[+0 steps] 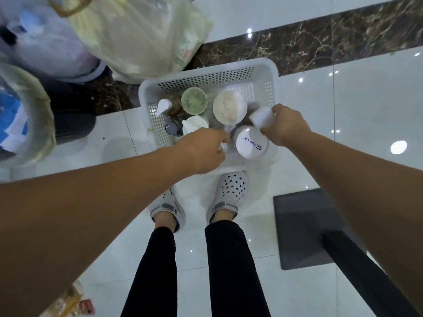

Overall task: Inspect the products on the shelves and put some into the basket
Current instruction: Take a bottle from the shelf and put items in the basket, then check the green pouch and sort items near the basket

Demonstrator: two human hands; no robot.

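Right hand (285, 126): fingers curled around a small white container (262, 116), held tilted above the right side of the basket (207, 73). Left hand (202, 149): fingers curled downward into the basket near its front edge; fingertips hidden behind the knuckles, so cannot tell whether pinching anything. A small clear item just beside those fingers, too blurred to identify.

Directly between the two hands: a white tub with blue lettering on the lid (250, 143), standing in the front right corner of the basket. Behind it: a large round tub with a pale cream top (230, 107), just beside the held container. Left of that: a round tub with a green top (194, 100). Further left: a white pump bottle (163, 106) against the left wall. In front of the green tub: a white-lidded item (194, 124) and a dark object (172, 129), unclear.

Basket: white, perforated plastic, resting on a glossy white tiled floor (343, 99), with a dark marble strip (320, 40) behind. Front edge just beyond grey perforated clogs (231, 193).

Outer area: translucent plastic bags (137, 35) stacked at upper left, touching the rear left corner of the basket. Dark mat (302, 227) on the floor at right.
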